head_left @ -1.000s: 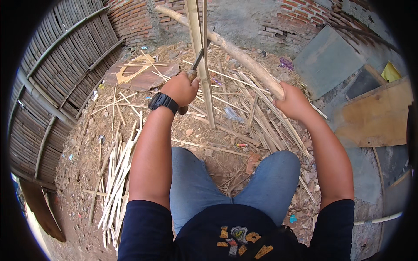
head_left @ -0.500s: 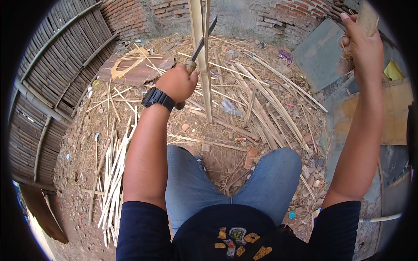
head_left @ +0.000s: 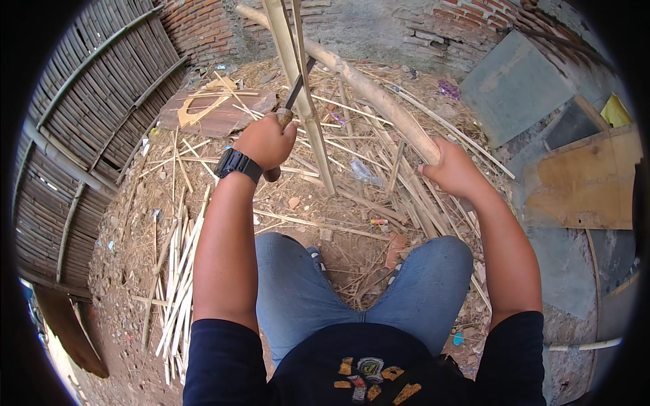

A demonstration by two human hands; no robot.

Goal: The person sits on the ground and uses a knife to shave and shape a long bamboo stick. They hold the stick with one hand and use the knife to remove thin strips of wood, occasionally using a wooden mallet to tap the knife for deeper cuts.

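— Down from the head view, what is held by the left hand (head_left: 265, 140)?

— Its fingers are wrapped tight around the wooden handle of a knife (head_left: 292, 101), whose dark blade is laid against an upright bamboo strip (head_left: 298, 88). A black wristwatch (head_left: 237, 164) is worn just below that hand.

— And the right hand (head_left: 452, 169)?

— It is closed around the lower end of a thick bamboo pole (head_left: 365, 88), which is slanted up and away toward the brick wall (head_left: 433, 34). The pole is crossed by the pale strip near the top of the picture; whether the two touch cannot be told.

— Where is the strip set?

— It is stood almost upright between the two hands, with its foot on the ground (head_left: 135, 223) ahead of the knees, which are covered in blue jeans (head_left: 298, 291).

— What is seen around?

— Thin bamboo slivers (head_left: 177, 284) are scattered over the dirt, with a bundle laid along the left thigh. A woven bamboo fence (head_left: 88, 122) is seen at the left, and a grey board (head_left: 518, 84) and a brown board (head_left: 589, 179) are leaned at the right
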